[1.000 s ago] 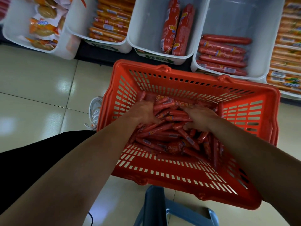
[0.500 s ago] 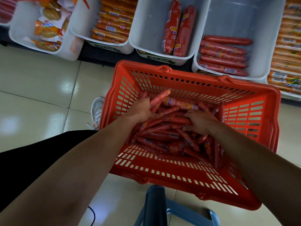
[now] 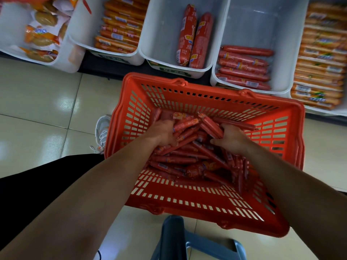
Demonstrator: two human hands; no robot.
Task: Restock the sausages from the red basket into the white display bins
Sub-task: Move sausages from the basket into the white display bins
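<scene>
The red basket (image 3: 189, 209) sits in front of me with a heap of thin red sausages (image 3: 180, 162) in its bottom. My left hand (image 3: 162, 133) is closed around a bunch of sausages at the heap's far left. My right hand (image 3: 231, 137) grips another bunch (image 3: 212, 126) that sticks up and to the left. Beyond the basket stand white display bins: one (image 3: 163, 30) holds two thick sausages (image 3: 194, 38), and another (image 3: 249, 21) holds a short stack of red sausages (image 3: 244, 67).
More white bins at the back hold orange sausage packs (image 3: 120, 29) on the left, stacked orange packs (image 3: 321, 59) on the right and snack packets (image 3: 40, 32) at far left. A blue-grey stool (image 3: 189, 241) stands under the basket. My shoe (image 3: 102, 133) rests on the tiled floor.
Both hands have gathered sausages and lifted them a little out of the heap. The right hand has moved right and up with its bunch.
</scene>
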